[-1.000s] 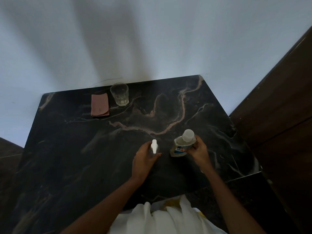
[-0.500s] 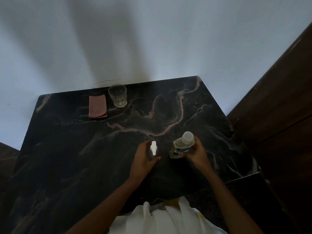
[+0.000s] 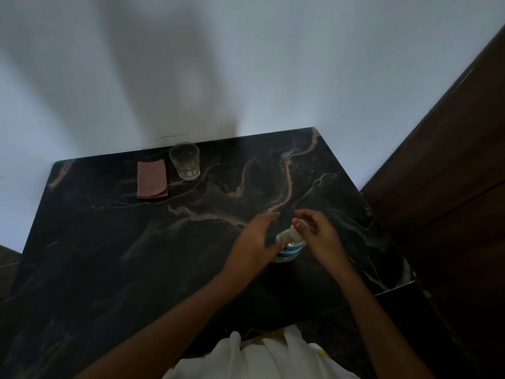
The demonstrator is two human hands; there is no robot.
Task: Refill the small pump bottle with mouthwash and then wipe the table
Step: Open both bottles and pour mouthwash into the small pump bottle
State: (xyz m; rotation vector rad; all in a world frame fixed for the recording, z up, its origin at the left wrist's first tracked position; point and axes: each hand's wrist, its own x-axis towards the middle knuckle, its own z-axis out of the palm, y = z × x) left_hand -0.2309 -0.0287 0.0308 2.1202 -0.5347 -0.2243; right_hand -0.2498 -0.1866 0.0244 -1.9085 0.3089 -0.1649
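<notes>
The clear mouthwash bottle [image 3: 290, 248] with a blue and white label stands on the dark marble table [image 3: 114, 242], near its right front. My right hand [image 3: 321, 237] pinches its white cap [image 3: 293, 233], thumb on top. My left hand [image 3: 255, 242] lies just left of the bottle, fingers stretched forward and thumb touching the label. The small pump bottle is out of sight; the left hand covers the spot where it stood. A folded pink cloth [image 3: 152, 179] lies at the back left of the table.
A clear drinking glass [image 3: 185, 160] stands right of the cloth near the wall. The table's right edge is close to the bottle, with a dark wooden panel [image 3: 442, 192] beyond it. White clothing [image 3: 262, 359] shows at the front edge.
My left hand left the pump bottle's top and moved right to the mouthwash bottle. My right hand shifted from the bottle's body up to its cap. The camera tilted slightly.
</notes>
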